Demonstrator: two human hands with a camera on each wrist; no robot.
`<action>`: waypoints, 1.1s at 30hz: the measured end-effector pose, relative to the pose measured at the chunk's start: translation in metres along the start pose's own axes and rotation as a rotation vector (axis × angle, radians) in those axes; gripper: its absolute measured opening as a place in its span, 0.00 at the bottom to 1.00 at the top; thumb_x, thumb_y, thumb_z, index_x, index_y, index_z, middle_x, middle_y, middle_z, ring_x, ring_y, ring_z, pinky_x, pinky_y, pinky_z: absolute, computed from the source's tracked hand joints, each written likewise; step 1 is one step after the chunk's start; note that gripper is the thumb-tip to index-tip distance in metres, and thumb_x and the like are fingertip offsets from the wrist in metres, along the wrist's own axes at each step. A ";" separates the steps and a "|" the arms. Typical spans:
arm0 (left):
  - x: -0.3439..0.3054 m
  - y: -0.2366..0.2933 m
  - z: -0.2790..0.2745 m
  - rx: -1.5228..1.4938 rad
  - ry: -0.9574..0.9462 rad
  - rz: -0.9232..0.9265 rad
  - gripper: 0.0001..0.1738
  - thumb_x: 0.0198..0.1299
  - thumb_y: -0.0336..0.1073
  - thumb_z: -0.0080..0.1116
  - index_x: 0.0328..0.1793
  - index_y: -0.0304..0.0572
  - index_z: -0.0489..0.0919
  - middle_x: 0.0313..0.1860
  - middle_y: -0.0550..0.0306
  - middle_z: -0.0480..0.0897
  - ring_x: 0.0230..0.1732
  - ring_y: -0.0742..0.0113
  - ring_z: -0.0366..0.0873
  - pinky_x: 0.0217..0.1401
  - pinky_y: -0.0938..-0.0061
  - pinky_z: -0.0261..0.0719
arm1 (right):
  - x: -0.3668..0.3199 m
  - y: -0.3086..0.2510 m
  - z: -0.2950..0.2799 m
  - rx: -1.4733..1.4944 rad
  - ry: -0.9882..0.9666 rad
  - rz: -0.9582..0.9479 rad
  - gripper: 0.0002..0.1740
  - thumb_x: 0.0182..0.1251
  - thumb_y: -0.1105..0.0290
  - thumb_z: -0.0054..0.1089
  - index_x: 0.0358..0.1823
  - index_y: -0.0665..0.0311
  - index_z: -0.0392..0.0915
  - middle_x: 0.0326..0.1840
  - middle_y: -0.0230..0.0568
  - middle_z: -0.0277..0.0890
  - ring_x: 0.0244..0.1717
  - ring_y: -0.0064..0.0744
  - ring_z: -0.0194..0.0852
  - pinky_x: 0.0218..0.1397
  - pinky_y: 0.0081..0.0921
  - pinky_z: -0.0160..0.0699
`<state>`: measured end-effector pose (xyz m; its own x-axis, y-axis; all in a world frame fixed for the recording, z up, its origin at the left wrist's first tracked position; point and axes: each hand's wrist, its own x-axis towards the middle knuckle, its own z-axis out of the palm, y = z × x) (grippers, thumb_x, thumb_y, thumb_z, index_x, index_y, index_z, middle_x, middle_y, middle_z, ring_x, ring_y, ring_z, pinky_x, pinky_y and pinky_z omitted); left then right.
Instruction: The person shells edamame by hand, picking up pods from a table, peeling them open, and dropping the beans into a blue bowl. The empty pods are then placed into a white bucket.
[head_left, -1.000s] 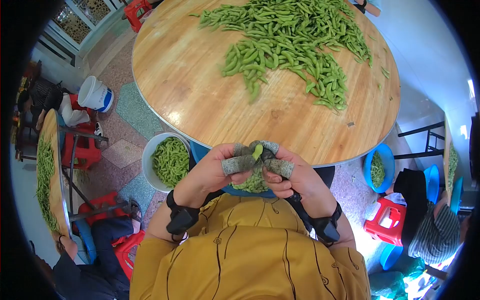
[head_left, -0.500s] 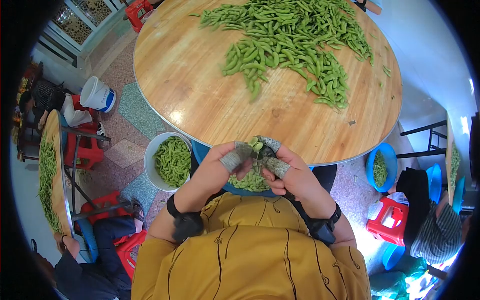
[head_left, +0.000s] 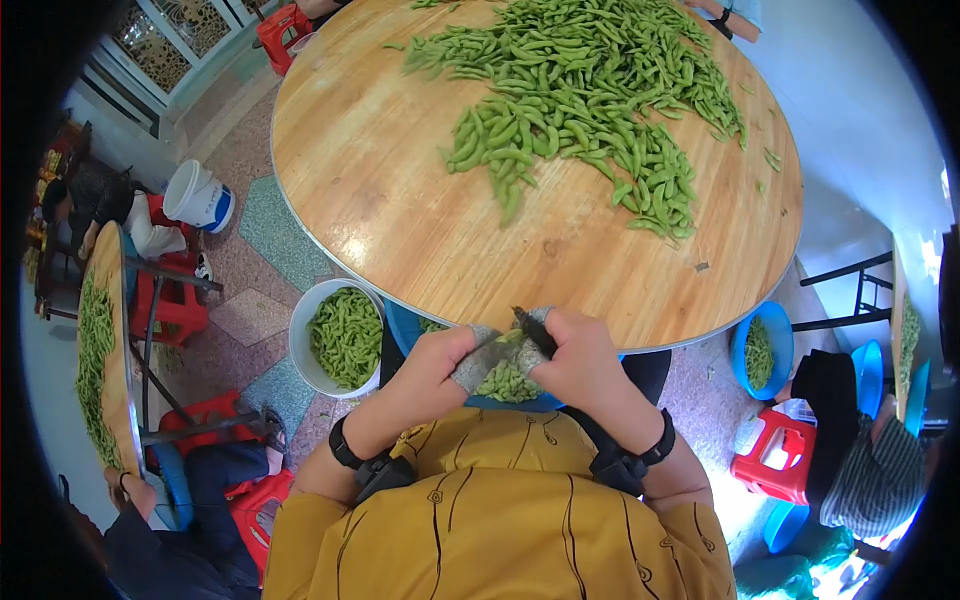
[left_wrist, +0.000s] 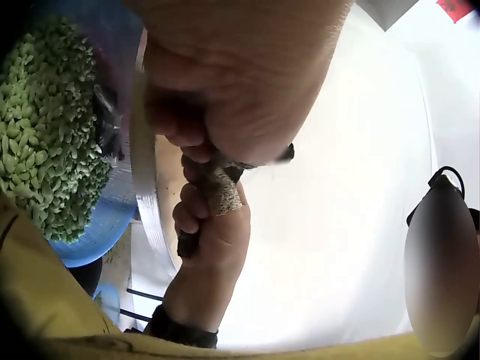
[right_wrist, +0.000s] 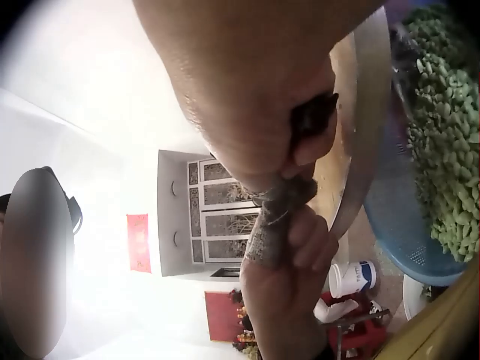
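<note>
Over my lap both hands meet, with cloth covers on several fingers. My left hand (head_left: pixel 435 362) and my right hand (head_left: pixel 583 358) pinch a green bean pod (head_left: pixel 511 338) between them, mostly hidden by the fingers. In the right wrist view a black end (right_wrist: pixel 313 120) pokes out from the right hand's curled fingers; I cannot tell what it is. Just beneath the hands sits a blue basket (left_wrist: pixel 112 229) filled with shelled green beans (left_wrist: pixel 41 127). A broad heap of bean pods (head_left: pixel 590 95) covers the far part of the round wooden table (head_left: pixel 400 220).
Left of my lap, a white bucket (head_left: pixel 299 350) holds pods. Another white bucket (head_left: pixel 198 195) stands farther left. At right are a blue basin (head_left: pixel 785 350) and a red stool (head_left: pixel 770 452). People sit at side tables, with pods on the left one (head_left: pixel 95 350).
Both hands have drawn lower and turned, so their backs now face up. The pod, plain to see between the fingertips a second ago, is now mostly covered.
</note>
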<state>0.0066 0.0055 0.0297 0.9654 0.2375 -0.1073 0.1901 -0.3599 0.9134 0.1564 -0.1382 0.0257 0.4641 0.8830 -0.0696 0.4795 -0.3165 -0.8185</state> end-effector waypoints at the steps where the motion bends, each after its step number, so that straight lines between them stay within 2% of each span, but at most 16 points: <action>1: -0.003 0.003 -0.001 0.000 0.002 0.001 0.11 0.63 0.33 0.54 0.49 0.36 0.78 0.33 0.50 0.81 0.34 0.64 0.79 0.40 0.74 0.75 | -0.002 0.002 0.004 -0.083 0.009 -0.057 0.17 0.47 0.67 0.65 0.40 0.66 0.78 0.30 0.50 0.77 0.33 0.50 0.77 0.37 0.36 0.75; 4: -0.008 0.004 -0.004 -0.147 0.144 -0.052 0.11 0.62 0.33 0.55 0.47 0.35 0.78 0.34 0.49 0.82 0.35 0.64 0.79 0.40 0.74 0.75 | -0.009 0.002 0.006 -0.164 -0.054 -0.090 0.19 0.46 0.68 0.66 0.42 0.65 0.79 0.34 0.50 0.79 0.38 0.53 0.78 0.38 0.36 0.77; 7: -0.007 -0.009 -0.007 -0.145 0.226 -0.098 0.10 0.62 0.34 0.56 0.45 0.35 0.79 0.33 0.49 0.82 0.34 0.65 0.79 0.39 0.74 0.75 | -0.012 0.007 0.007 -0.056 -0.012 -0.385 0.18 0.50 0.72 0.63 0.45 0.64 0.80 0.40 0.47 0.78 0.44 0.48 0.79 0.44 0.34 0.79; 10: -0.005 -0.009 -0.009 -0.074 0.258 -0.100 0.11 0.62 0.36 0.57 0.43 0.35 0.80 0.31 0.48 0.82 0.31 0.61 0.80 0.36 0.73 0.76 | -0.015 -0.012 -0.004 -0.083 0.067 -0.240 0.16 0.51 0.72 0.64 0.45 0.64 0.80 0.38 0.46 0.78 0.41 0.46 0.79 0.42 0.33 0.79; 16: 0.000 0.002 0.003 0.231 0.238 0.093 0.08 0.57 0.36 0.59 0.36 0.38 0.79 0.26 0.44 0.78 0.28 0.46 0.77 0.29 0.64 0.75 | -0.008 -0.004 0.007 -0.020 0.139 -0.249 0.13 0.54 0.72 0.64 0.43 0.64 0.82 0.32 0.47 0.78 0.34 0.46 0.79 0.36 0.29 0.76; 17: -0.001 -0.001 0.004 0.303 0.217 0.161 0.07 0.56 0.36 0.60 0.35 0.39 0.78 0.26 0.45 0.77 0.28 0.45 0.76 0.29 0.62 0.74 | -0.008 -0.003 0.006 -0.018 0.124 -0.256 0.12 0.57 0.71 0.64 0.43 0.65 0.81 0.29 0.41 0.78 0.30 0.37 0.79 0.32 0.26 0.75; 18: -0.001 -0.003 0.005 0.375 0.195 0.228 0.07 0.55 0.35 0.60 0.34 0.40 0.78 0.25 0.46 0.77 0.27 0.44 0.76 0.29 0.60 0.74 | -0.009 -0.002 0.005 -0.019 0.123 -0.258 0.12 0.57 0.71 0.64 0.43 0.65 0.81 0.29 0.41 0.78 0.30 0.37 0.79 0.32 0.26 0.75; 20: 0.002 -0.004 0.005 0.342 0.116 0.276 0.07 0.54 0.35 0.60 0.34 0.41 0.78 0.26 0.46 0.77 0.28 0.45 0.76 0.29 0.60 0.75 | -0.012 0.001 0.003 0.261 -0.040 -0.009 0.12 0.59 0.67 0.63 0.38 0.68 0.78 0.27 0.42 0.74 0.25 0.37 0.74 0.28 0.30 0.72; 21: 0.003 -0.004 0.004 0.311 0.040 0.324 0.07 0.53 0.35 0.60 0.35 0.41 0.78 0.27 0.47 0.78 0.29 0.45 0.77 0.30 0.60 0.75 | -0.013 0.000 0.001 0.258 -0.046 -0.015 0.12 0.59 0.67 0.63 0.38 0.68 0.78 0.27 0.42 0.74 0.25 0.37 0.74 0.28 0.30 0.72; 23: 0.006 0.006 -0.001 0.268 0.024 0.334 0.07 0.54 0.36 0.60 0.36 0.42 0.79 0.27 0.46 0.78 0.29 0.45 0.77 0.30 0.62 0.75 | -0.008 -0.008 -0.006 0.595 -0.217 0.261 0.10 0.62 0.68 0.62 0.38 0.68 0.78 0.23 0.33 0.71 0.20 0.24 0.68 0.22 0.22 0.68; 25: 0.006 0.008 -0.004 0.222 0.000 0.336 0.07 0.55 0.36 0.60 0.38 0.43 0.80 0.28 0.46 0.79 0.29 0.46 0.77 0.30 0.63 0.75 | -0.006 -0.009 -0.009 0.700 -0.259 0.292 0.09 0.64 0.69 0.61 0.39 0.68 0.78 0.22 0.31 0.71 0.19 0.21 0.67 0.21 0.20 0.66; 28: 0.006 0.000 -0.003 -0.014 -0.011 0.348 0.08 0.59 0.36 0.59 0.41 0.41 0.81 0.28 0.51 0.80 0.28 0.57 0.79 0.30 0.70 0.75 | -0.003 -0.007 -0.010 1.032 -0.292 0.411 0.09 0.64 0.69 0.62 0.40 0.67 0.78 0.20 0.30 0.71 0.17 0.18 0.66 0.19 0.17 0.63; 29: 0.001 0.002 -0.005 -0.273 -0.038 0.164 0.09 0.60 0.36 0.59 0.42 0.39 0.81 0.27 0.56 0.80 0.27 0.65 0.78 0.30 0.73 0.74 | -0.004 -0.005 -0.009 1.264 -0.292 0.495 0.09 0.63 0.69 0.63 0.39 0.68 0.78 0.20 0.31 0.72 0.17 0.18 0.66 0.18 0.16 0.62; 30: -0.002 0.002 -0.007 -0.526 -0.065 -0.024 0.10 0.62 0.36 0.59 0.43 0.37 0.81 0.26 0.60 0.81 0.27 0.72 0.77 0.29 0.76 0.73 | -0.004 -0.003 -0.006 1.265 -0.294 0.495 0.09 0.63 0.69 0.63 0.39 0.68 0.78 0.20 0.31 0.72 0.17 0.18 0.66 0.18 0.16 0.62; 32: -0.006 -0.006 -0.014 -0.463 0.016 -0.015 0.10 0.62 0.35 0.58 0.43 0.36 0.80 0.26 0.63 0.80 0.28 0.75 0.76 0.30 0.78 0.72 | -0.002 0.000 0.005 0.903 -0.236 0.362 0.10 0.62 0.68 0.64 0.40 0.68 0.79 0.23 0.34 0.75 0.20 0.21 0.69 0.21 0.19 0.67; 33: -0.010 -0.011 -0.018 -0.401 0.095 -0.005 0.10 0.63 0.35 0.57 0.42 0.35 0.80 0.26 0.66 0.79 0.29 0.79 0.75 0.30 0.80 0.71 | -0.002 0.006 0.011 0.903 -0.239 0.362 0.10 0.62 0.68 0.64 0.40 0.68 0.79 0.23 0.34 0.75 0.20 0.21 0.69 0.21 0.19 0.67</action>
<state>-0.0080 0.0235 0.0280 0.9404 0.3273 -0.0927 0.0920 0.0174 0.9956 0.1501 -0.1380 0.0148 0.2606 0.8634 -0.4320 -0.4525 -0.2861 -0.8446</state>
